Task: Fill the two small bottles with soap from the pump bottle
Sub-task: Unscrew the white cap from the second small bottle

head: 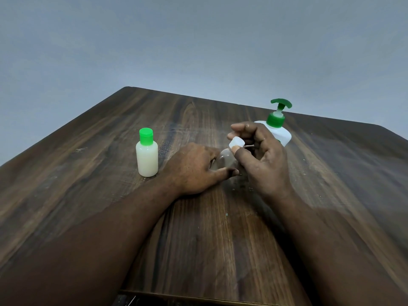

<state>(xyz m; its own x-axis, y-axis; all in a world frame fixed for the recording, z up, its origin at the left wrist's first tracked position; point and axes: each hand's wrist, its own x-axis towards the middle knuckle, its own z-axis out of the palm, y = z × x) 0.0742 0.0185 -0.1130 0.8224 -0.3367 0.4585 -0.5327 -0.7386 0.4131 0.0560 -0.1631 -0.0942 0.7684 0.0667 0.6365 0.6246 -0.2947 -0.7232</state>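
While the left hand grips the clear small bottle at mid-counter, the right hand pinches the whitish cap at its top. A filled green-capped bottle stands left, and the pump bottle stands far right. The counter is dark, scuffed wood, with a plain grey wall behind it.

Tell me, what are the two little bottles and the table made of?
Filled bottle: looks like translucent plastic, milky soap showing through; its green lid is smooth opaque plastic. Clear bottle, gripped by the left hand: likely the same plastic, transparent, table showing through; the right hand pinches its whitish cap. Table: wood grain, matte and scuffed; real wood or a printed layer, cannot tell.
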